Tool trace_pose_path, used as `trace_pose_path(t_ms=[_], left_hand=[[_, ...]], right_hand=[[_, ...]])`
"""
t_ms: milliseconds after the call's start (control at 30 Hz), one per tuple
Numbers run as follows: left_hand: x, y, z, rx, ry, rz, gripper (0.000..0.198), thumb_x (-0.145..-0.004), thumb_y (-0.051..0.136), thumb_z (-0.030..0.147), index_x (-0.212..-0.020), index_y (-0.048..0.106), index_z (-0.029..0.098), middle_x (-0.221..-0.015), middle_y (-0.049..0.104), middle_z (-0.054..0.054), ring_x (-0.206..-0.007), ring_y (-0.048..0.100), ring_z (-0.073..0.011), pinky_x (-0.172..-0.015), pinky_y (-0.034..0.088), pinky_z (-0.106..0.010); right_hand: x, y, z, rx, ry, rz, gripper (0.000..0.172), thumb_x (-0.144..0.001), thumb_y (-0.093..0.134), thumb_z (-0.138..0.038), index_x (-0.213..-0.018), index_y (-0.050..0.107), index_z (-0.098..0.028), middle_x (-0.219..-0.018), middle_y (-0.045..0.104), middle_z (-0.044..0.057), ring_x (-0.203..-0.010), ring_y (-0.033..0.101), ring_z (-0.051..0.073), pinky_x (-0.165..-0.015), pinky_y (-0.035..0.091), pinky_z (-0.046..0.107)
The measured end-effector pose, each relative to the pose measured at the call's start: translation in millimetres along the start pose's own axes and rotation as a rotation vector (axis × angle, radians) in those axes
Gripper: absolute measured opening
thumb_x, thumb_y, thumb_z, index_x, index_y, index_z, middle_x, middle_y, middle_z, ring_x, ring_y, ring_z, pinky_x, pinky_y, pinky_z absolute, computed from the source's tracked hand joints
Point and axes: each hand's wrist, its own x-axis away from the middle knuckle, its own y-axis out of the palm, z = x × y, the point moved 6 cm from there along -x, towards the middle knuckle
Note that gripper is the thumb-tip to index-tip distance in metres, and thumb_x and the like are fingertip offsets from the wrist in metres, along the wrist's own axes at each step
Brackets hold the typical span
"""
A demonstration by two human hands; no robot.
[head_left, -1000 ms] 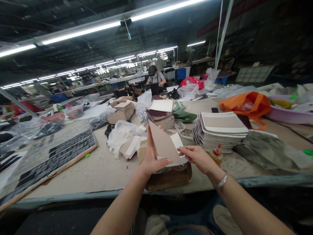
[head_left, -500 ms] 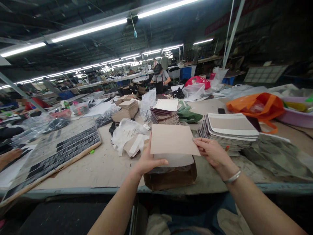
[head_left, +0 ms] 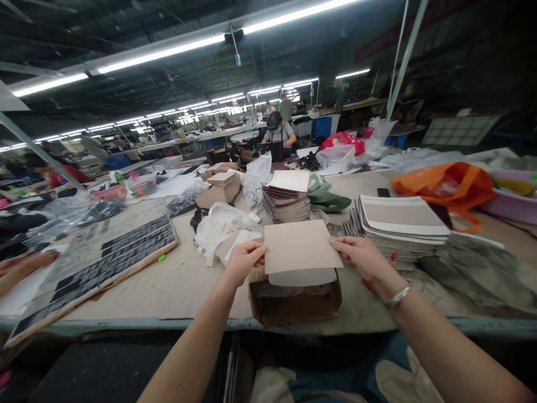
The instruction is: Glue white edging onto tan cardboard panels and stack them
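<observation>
The clock is laid around the flat beige rectangular sheet [head_left: 302,245], which is its centre, with twelve o'clock away from the person. This sheet is held up by both hands and lies almost level in the view. At nine o'clock, the left hand [head_left: 246,262] is gripping its left edge, with thumb and bent fingers closed on it. At three o'clock, the right hand [head_left: 364,258] is pinching the right edge near its middle, and a silver-coloured bracelet [head_left: 397,297] is on that wrist.

At six o'clock, just under the sheet, there is an open brown cardboard box [head_left: 296,314] on the beige table surface [head_left: 201,292]. Between them a white smooth sheet [head_left: 304,278] is showing (whether the beige one touches it, I cannot tell). Near twelve o'clock stands a tall stack of thin layered pieces with a whitish top [head_left: 287,202], and beside it, at one o'clock, a crumpled dark green piece of material [head_left: 329,195]. Between two and three o'clock there is a wide stack of beige and white panels [head_left: 400,226], and farther out in this direction a bright orange bag [head_left: 447,184]. Between nine and ten o'clock is a crumpled white plastic bag [head_left: 224,221]. Far at nine o'clock, at the picture's edge, a co-worker's hand [head_left: 39,258] rests near a board with rows of black strips [head_left: 130,252]
</observation>
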Motion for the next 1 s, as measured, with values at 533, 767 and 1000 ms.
trace_pose_path(t_ms=[533, 767, 1000], left_hand=[[-25, 15.0, -40, -0.155, -0.172, -0.081, 0.022, -0.073, 0.059, 0.036, -0.069, 0.051, 0.016, -0.052, 0.055, 0.003, -0.046, 0.055, -0.0099, -0.042, 0.043, -0.018], [-37, 18.9, -55, -0.366, -0.098, -0.038, 0.018, -0.075, 0.053, 0.032, -0.067, 0.055, 0.016, -0.051, 0.055, 0.001, -0.05, 0.058, -0.0125, -0.045, 0.045, -0.019], [-42, 18.3, -58, -0.516, -0.059, -0.04, 0.015, -0.075, 0.051, 0.029, -0.071, 0.059, 0.017, -0.058, 0.059, 0.002, -0.053, 0.059, -0.0124, -0.051, 0.047, -0.02]], right_hand=[[-22, 3, 1, 0.763, -0.045, -0.045, 0.028, -0.072, 0.054, -0.042, -0.065, 0.07, -0.02, -0.065, 0.066, 0.0, -0.065, 0.057, 0.017, -0.057, 0.034, 0.025], [-29, 2, 14, 0.809, -0.023, -0.038, 0.028, -0.072, 0.054, -0.042, -0.067, 0.071, -0.02, -0.067, 0.067, 0.002, -0.066, 0.058, 0.018, -0.057, 0.034, 0.026], [-30, 4, 11, 0.863, 0.05, -0.066, 0.024, -0.073, 0.056, -0.037, -0.065, 0.07, -0.02, -0.064, 0.066, 0.0, -0.064, 0.057, 0.016, -0.055, 0.033, 0.024]])
